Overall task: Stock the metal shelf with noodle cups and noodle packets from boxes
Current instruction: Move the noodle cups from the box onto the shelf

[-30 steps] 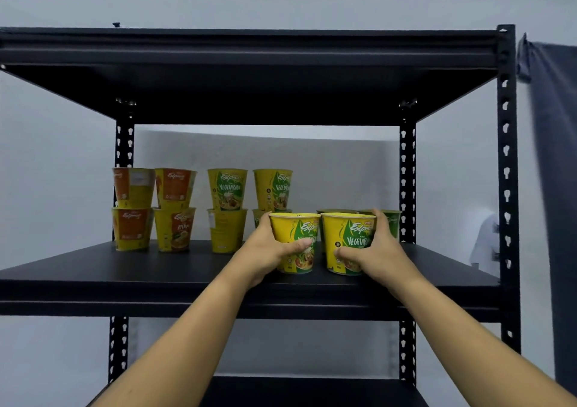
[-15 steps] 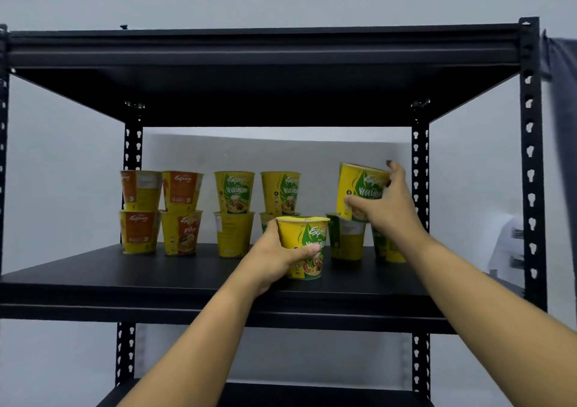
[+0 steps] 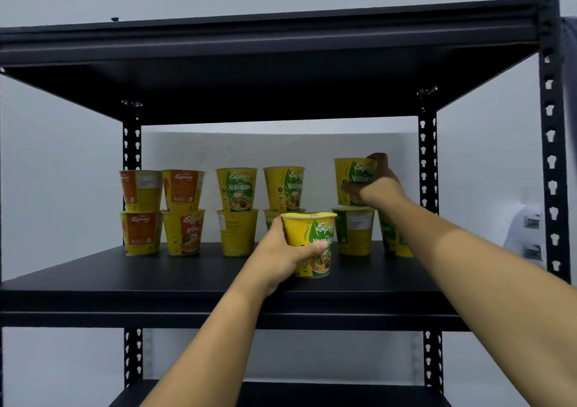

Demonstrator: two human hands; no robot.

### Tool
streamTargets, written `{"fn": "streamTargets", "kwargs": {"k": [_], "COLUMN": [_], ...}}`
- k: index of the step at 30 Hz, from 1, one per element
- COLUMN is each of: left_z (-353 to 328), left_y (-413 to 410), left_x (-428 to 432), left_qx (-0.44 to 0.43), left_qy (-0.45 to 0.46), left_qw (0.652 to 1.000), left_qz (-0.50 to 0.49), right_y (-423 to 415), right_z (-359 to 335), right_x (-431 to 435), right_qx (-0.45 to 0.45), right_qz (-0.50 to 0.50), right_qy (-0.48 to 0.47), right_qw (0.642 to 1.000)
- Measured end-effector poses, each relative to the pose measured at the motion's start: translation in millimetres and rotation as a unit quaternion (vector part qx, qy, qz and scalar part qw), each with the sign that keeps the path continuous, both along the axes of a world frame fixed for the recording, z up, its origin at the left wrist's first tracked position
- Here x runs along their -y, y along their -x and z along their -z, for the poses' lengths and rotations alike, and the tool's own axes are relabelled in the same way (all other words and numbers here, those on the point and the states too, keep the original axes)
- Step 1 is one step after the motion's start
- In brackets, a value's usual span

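Shelf [image 3: 187,285]: black metal, slotted posts, spanning nearly the whole frame. Top deck along the upper part, middle deck across the centre, lowest deck cut off at the bottom edge.

Cloth [image 3: 570,63]: grey, upper right edge, mostly out of frame.

Both arms bare, reaching up from the bottom edge. Right forearm across the lower right.

Cups all on the middle deck, toward its back, from centre left to centre right. Yellow tapered tubs, wider at the rim.

Orange stacks [image 3: 140,213]: two side by side at centre left, each two cups high, orange panels, "AYAM" legible on one lower cup.

Green stacks [image 3: 237,213]: two just right of those, two high, green leaf panels, "VEGETARIAN" on the upper cups. Lower cup of the second stack mostly hidden behind the front cup.

Front cup [image 3: 307,230]: frame centre, upright, green panel, nearer the deck's front edge than the stacks. Resting on the deck or just above it: cannot tell. Left hand [image 3: 278,256] wrapped round its left side, thumb across the front, gripping it.

Top cup [image 3: 352,172]: centre right, upright on the base cup [image 3: 354,231], green "VEGETARIAN" print. Right hand [image 3: 379,185] curled round its right side, gripping it. Fingers in shadow, hard to make out.

End cup [image 3: 392,238]: right of the base cup, largely hidden behind the right forearm, print unreadable.

White thing [image 3: 527,235] with labels, right edge, blurred.
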State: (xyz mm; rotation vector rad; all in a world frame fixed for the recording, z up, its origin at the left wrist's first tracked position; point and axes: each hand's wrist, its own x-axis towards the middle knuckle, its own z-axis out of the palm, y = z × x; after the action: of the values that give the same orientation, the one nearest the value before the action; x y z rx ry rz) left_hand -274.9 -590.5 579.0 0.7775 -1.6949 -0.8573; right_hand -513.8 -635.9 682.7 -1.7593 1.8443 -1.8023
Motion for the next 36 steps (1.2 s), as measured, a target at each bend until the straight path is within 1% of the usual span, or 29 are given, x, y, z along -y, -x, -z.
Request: {"fn": "streamTargets", "kwargs": {"k": [3, 15, 19, 20, 22, 25, 27, 28, 30, 32, 34, 36], "left_z": [0, 0, 1, 1, 1, 1, 2, 2, 1, -1, -4, -6], "left_y": [0, 0, 0, 0, 0, 0, 0, 0, 0, -2, -6, -12], "left_x": [0, 0, 0, 1, 1, 0, -2, -2, -3, -7, -11, -11], "left_qx": [-0.001, -0.005, -0.005, -0.003, 0.000, 0.008, 0.020, 0.024, 0.006, -0.047, -0.080, -0.069], "left_qy": [0.000, -0.003, -0.006, -0.005, -0.002, 0.008, 0.026, 0.035, 0.030, -0.012, -0.055, -0.073], "left_qw": [1.000, 1.000, 1.000, 1.000, 1.000, 1.000, 0.999, 0.998, 0.998, 0.999, 0.995, 0.994], "left_qz": [0.001, 0.004, 0.005, 0.003, -0.001, -0.014, -0.037, -0.050, -0.051, -0.015, 0.016, 0.031], "right_y": [0, 3, 2, 0, -4, -13, -21, -26, -38, -50, -58, -62], "right_z": [1, 8, 8, 9, 16, 38, 55, 63, 76, 87, 93, 96], "right_x": [3, 5, -2, -7, -24, -53, -69, -75, -84, -87, -85, -81], "right_qx": [-0.025, -0.040, -0.038, -0.032, -0.039, -0.082, -0.078, -0.068, -0.041, 0.001, 0.021, 0.005], "right_qz": [-0.001, -0.027, -0.020, -0.016, -0.006, 0.015, -0.025, -0.061, -0.144, -0.221, -0.249, -0.251], "right_qy": [-0.010, -0.032, -0.079, -0.075, -0.017, 0.101, 0.117, 0.101, 0.014, -0.081, -0.113, -0.123], "right_qw": [1.000, 0.998, 0.996, 0.996, 0.999, 0.991, 0.990, 0.991, 0.989, 0.972, 0.962, 0.960]}}
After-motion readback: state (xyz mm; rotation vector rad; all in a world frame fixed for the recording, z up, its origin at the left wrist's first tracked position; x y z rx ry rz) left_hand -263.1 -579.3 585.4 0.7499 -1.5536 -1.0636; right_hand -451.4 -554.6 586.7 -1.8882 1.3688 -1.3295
